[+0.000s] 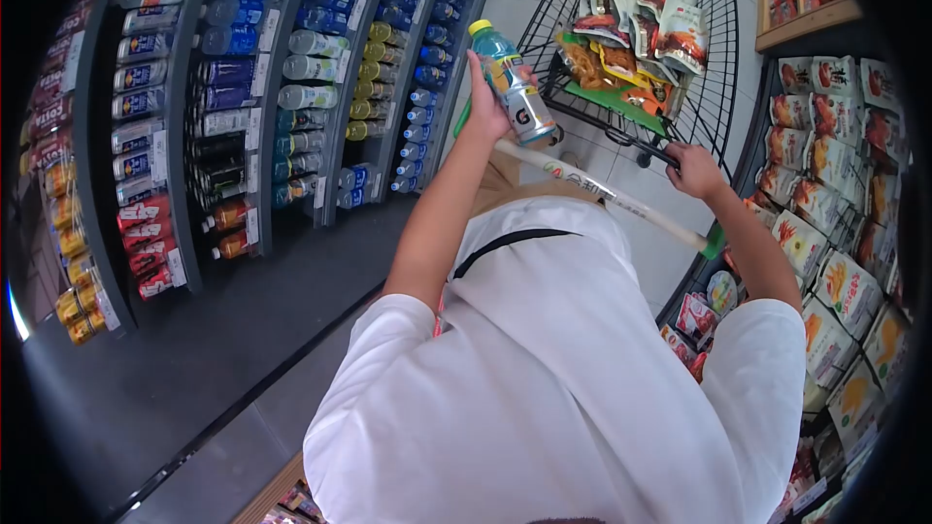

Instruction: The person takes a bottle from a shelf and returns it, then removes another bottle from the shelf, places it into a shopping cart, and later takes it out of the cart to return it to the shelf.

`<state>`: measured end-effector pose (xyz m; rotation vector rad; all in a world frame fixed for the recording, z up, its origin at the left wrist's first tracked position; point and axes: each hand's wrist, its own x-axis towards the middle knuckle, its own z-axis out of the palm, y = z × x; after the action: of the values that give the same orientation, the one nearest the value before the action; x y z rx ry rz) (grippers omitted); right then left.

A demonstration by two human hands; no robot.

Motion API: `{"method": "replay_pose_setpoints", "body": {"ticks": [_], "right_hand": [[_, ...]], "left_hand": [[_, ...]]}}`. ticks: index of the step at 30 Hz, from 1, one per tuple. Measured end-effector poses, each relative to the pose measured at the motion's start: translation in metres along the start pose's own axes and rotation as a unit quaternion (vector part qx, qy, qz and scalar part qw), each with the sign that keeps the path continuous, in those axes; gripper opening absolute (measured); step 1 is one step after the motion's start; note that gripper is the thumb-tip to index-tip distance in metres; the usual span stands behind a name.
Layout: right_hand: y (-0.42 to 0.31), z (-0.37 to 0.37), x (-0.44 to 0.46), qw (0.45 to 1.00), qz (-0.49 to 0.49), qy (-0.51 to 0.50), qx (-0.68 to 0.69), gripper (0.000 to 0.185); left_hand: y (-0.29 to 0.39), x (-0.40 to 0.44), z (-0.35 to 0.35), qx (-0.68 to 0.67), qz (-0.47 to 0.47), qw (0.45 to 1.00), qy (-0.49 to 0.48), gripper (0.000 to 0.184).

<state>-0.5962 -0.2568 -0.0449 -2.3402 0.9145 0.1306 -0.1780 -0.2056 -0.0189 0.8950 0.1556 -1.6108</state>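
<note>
My left hand [488, 105] is wrapped round a blue sports drink bottle [512, 82] with a yellow cap and a "G" on its label. The bottle is tilted and held above the near left corner of the shopping cart [726, 49]. My right hand [697, 171] is closed on a black bar [649, 147] at the cart's near side. Between my arms runs the cart's pale push handle [607, 192], with green ends, and neither hand is on it. Several snack packets [670, 34] lie in the wire basket, farther from me.
Tall shelves [335, 170] of bottled drinks and cans line the left side. Along the right stands a rack of hanging snack bags [823, 199]. A wooden display [811, 24] with red packs is at the upper right. Grey tiled floor [646, 247] shows under the handle.
</note>
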Motion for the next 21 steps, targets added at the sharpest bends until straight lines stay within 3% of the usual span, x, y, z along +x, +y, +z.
{"method": "replay_pose_setpoints", "body": {"ticks": [17, 21], "right_hand": [[-0.009, -0.003, -0.005, 0.999, 0.016, 0.033, -0.008, 0.018], [-0.009, -0.003, -0.008, 0.999, 0.018, 0.042, -0.007, 0.02]], "left_hand": [[-0.008, -0.005, 0.0, 0.079, 0.023, 0.995, -0.051, 0.095], [-0.009, -0.005, 0.004, 0.059, 0.026, 0.996, -0.068, 0.084]]}}
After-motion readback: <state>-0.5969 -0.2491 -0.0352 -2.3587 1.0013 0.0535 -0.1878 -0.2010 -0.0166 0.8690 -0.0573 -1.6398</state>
